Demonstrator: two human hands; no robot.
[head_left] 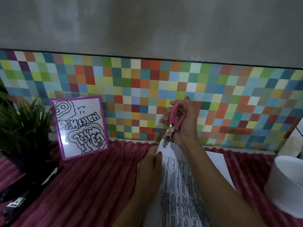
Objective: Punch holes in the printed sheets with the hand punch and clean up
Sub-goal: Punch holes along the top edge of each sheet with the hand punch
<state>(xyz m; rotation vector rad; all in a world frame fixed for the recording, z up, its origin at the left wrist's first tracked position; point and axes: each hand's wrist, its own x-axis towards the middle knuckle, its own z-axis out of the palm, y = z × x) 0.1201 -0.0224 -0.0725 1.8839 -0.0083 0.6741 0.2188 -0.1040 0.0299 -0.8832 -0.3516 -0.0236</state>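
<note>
The hand punch [171, 126], with pink handles and a bright metal head, stands nearly upright over the far edge of the surface [98, 177], its head pointing down and set on the far left corner of the printed sheet [178, 185]. The right hand [185, 122] has its grip closed round both pink handles, fingers wrapped on the left handle and the palm behind the right one. Whether the metal head has bitten through the paper cannot be told. The printed sheet carries a table of small dark text and runs from the near edge of the surface, between the two forearms, up to that far corner, which is raised a little off the cloth. The left hand [149, 171] holds the sheet by its left side just below the punch, its grip pinching the paper with the thumb on top. A second white sheet [218, 163] shows from under the right forearm. The surface is covered with a dark pink ribbed cloth. At its right edge stands a white container [287, 185], partly cut off. Toward the far left a purple-framed drawing [80, 126] of black bubble letters leans back, and beside it, at the left edge, a green spiky plant [21, 128] sits in a dark pot. Dark pens [24, 190] lie at the near left corner. Behind the surface runs a panel of small coloured squares [229, 95], and above it a plain grey wall [147, 27].
</note>
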